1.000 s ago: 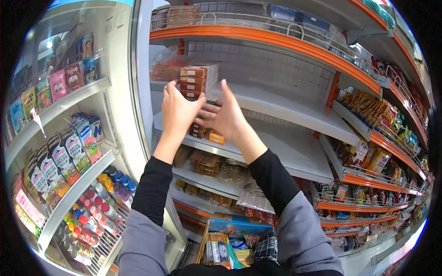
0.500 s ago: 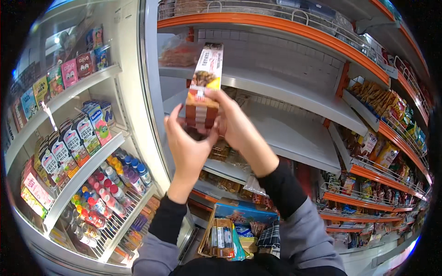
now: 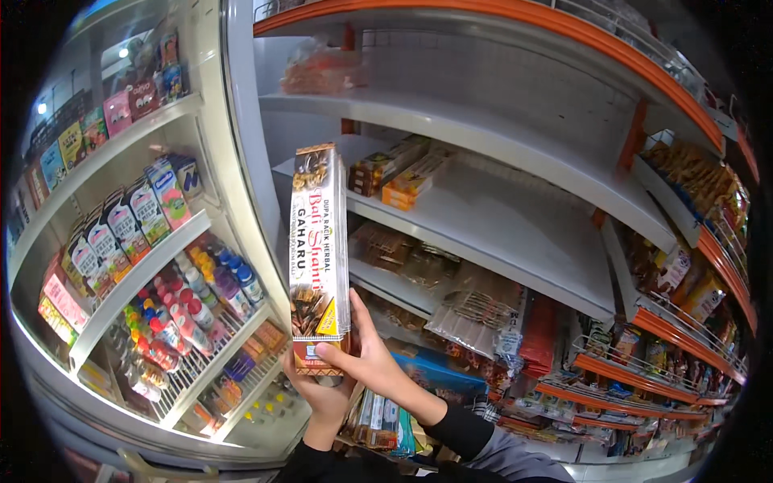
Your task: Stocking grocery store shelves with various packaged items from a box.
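Note:
A stack of long, slim incense boxes (image 3: 316, 241), white and brown with a yellow corner patch, stands nearly upright in front of me. My left hand (image 3: 316, 394) is closed around its lower end from below and behind, the fingers partly hidden by the stack. On the right side my right hand (image 3: 362, 350) grips the same end, its thumb lying across the bottom front. Past the stack, similar dark packs (image 3: 386, 165) and an orange-and-white pack (image 3: 417, 177) lie at the left end of a grey shelf (image 3: 499, 221).
At left stands a glass-fronted fridge (image 3: 141, 270) with drink cartons and bottles. An upper shelf (image 3: 451, 125) holds a reddish plastic bag (image 3: 322, 71). Lower down hang clear packets (image 3: 479, 314). Goods (image 3: 382, 423) and a blue box (image 3: 439, 374) sit below my hands. Snack shelves (image 3: 676, 318) curve along the right.
The incense boxes have come down and left and been tilted up, so their long printed face shows. Both hands have moved lower with them. The view has shifted, showing more of the middle shelf.

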A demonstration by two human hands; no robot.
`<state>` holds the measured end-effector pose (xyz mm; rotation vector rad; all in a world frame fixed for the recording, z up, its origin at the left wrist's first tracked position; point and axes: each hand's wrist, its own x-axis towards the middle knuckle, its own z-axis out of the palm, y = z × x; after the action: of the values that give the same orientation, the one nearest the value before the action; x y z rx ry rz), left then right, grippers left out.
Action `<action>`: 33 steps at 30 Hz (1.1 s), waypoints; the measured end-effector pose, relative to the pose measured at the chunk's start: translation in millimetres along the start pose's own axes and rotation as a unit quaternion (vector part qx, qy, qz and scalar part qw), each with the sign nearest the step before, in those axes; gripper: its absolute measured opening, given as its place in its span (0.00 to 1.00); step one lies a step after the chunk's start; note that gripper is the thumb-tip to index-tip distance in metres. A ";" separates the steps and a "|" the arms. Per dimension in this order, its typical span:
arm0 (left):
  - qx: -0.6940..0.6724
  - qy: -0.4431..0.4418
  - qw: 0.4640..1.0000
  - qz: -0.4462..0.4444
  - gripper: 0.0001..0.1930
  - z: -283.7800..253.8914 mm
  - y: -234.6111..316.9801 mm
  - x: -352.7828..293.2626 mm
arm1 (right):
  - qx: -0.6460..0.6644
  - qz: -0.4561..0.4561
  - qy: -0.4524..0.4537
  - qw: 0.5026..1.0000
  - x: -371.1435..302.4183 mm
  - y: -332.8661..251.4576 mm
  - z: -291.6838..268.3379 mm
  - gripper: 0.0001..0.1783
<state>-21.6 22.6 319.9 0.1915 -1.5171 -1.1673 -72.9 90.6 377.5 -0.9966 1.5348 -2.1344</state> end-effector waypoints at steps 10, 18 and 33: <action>0.165 -0.010 0.986 0.030 0.40 -3.4 -38.6 25.3 | 0.070 0.064 0.037 0.995 47.4 20.4 4.6 0.46; 0.078 -0.044 0.996 -0.029 0.36 20.8 -59.2 72.8 | 0.091 0.124 0.072 0.985 99.2 24.9 -6.8 0.47; 0.003 0.001 1.000 0.001 0.33 75.5 -75.8 133.1 | 0.137 0.206 0.104 0.963 188.3 -8.6 -11.5 0.21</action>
<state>-163.0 -62.9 363.0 0.1954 -1.5195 -1.1598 -211.8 -15.6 448.7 -0.3318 1.3380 -2.1125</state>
